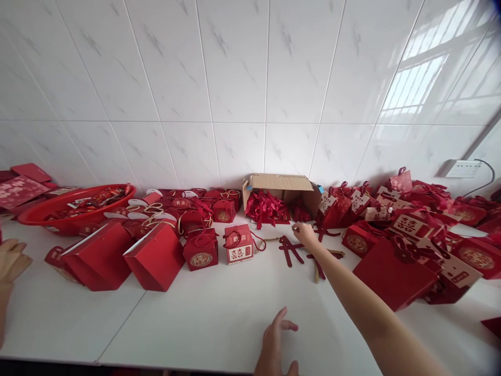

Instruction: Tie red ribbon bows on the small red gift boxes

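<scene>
My right hand reaches forward to the front of an open cardboard box lying on its side. Its fingers are curled together, and whatever they may hold is hidden. Shiny red ribbon bows spill from the box's left part. Under and beside my right wrist lie loose dark red ribbon strips on the table. My left hand hovers over the near part of the white table, fingers apart, holding nothing. Ahead and left of it stands a small red gift box with a cord handle.
Many red gift boxes stand in rows at left, before a red basin of wrapped items. More finished-looking boxes crowd the right side. Another person's hand shows at the left edge. A tiled wall closes off the back.
</scene>
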Demonstrator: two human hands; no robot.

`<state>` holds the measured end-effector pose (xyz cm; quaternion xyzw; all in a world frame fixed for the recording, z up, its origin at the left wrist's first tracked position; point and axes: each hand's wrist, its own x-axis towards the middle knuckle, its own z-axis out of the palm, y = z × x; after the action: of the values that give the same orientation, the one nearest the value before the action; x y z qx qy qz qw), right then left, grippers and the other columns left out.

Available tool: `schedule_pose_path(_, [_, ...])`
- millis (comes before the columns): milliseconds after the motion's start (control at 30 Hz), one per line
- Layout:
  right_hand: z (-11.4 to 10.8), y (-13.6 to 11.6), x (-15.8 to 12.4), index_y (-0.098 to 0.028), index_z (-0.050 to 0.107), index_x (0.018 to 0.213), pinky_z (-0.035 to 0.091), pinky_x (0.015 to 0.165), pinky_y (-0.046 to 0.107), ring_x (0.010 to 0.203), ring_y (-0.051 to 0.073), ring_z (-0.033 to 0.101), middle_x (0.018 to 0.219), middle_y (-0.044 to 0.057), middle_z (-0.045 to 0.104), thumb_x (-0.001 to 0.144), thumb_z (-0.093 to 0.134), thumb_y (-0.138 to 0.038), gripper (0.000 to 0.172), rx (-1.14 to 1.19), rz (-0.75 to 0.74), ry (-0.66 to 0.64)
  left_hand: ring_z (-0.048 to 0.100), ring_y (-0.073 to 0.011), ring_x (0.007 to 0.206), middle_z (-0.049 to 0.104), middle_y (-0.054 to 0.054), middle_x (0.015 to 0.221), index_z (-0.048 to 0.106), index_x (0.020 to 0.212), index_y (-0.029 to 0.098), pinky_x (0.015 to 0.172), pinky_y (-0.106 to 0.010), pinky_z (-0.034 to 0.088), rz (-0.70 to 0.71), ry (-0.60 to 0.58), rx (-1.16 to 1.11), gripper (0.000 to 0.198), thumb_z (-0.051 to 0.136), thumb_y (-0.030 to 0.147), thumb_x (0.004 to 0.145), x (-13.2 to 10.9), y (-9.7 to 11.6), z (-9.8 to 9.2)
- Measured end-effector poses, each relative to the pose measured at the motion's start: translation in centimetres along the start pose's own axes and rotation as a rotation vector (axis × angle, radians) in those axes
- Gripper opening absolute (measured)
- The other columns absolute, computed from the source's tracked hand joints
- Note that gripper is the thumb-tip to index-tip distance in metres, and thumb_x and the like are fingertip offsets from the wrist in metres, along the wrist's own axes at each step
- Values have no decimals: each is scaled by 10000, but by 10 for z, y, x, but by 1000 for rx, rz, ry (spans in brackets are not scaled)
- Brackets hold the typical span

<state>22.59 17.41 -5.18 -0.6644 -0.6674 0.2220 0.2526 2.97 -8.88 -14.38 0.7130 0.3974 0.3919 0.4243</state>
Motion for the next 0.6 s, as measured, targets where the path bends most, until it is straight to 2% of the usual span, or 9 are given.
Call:
schedule_pose_path(100, [-9, -12, -14, -171, 563, 1171, 528, 815, 391, 976, 196, 608, 1190, 81, 584, 912, 551, -321, 300, 245, -24, 38, 459, -229, 1161, 524, -98, 1209, 147, 1434, 234, 1059, -463, 230, 3, -6, -29, 948, 450, -31, 576, 0, -2, 1])
schedule_pose_path(200, [-20, -26, -31, -153, 579, 1159, 548, 771, 344, 897, 176, 652, 1064, 72, 651, 922, 520, -288, 280, 494, -68, 28, 457, -230, 1163, 520, -104, 1209, 131, 1436, 227, 1061, -460, 220, 10, 1, -60, 938, 452, -20, 590, 1, -1, 1])
schedule_pose_path(333, [-31, -38, -53, -148, 664, 1015, 559, 735, 282, 790, 167, 698, 897, 74, 709, 860, 523, -259, 238, 732, -79, -23, 434, -231, 1205, 511, -115, 1214, 94, 1438, 199, 1087, -471, 176, -7, 22, -123, 930, 453, -1, 603, 2, 3, 0])
schedule_pose_path(500, [-21, -39, -78, -153, 699, 848, 568, 706, 311, 724, 196, 701, 752, 58, 714, 711, 688, -351, 242, 853, -52, -126, 429, -228, 1226, 509, -114, 1222, 106, 1443, 199, 1089, -476, 206, -61, 38, -163, 888, 458, 26, 646, 0, 14, 3])
schedule_pose_path(600, [-11, -37, -94, -146, 692, 847, 567, 676, 326, 713, 209, 698, 738, 54, 709, 652, 744, -397, 322, 872, -35, -153, 458, -234, 1218, 508, -123, 1249, 129, 1445, 221, 1061, -469, 295, -45, 72, -142, 803, 470, 70, 733, -1, 21, -12])
